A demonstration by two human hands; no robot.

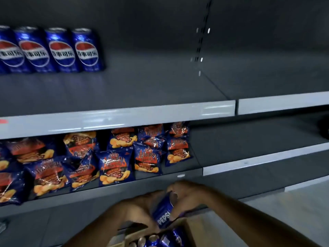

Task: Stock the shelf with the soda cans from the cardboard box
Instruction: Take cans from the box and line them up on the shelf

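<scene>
Room: grey metal shelf (pixel 160 86) bare right of the four blue soda cans (pixel 53 49).
Grip: my left hand (pixel 140 209) and right hand (pixel 185 195) both clasp a tilted blue soda can (pixel 164 211) above the brown cardboard box (pixel 194 232).

Dim, cool light. Soft glare streaks the shelf edge (pixel 117 120) toward 9 o'clock. Motion blur smears the hands (pixel 160 205) at 6 o'clock. Wide-angle distortion bends shelf lines near the edges.
</scene>
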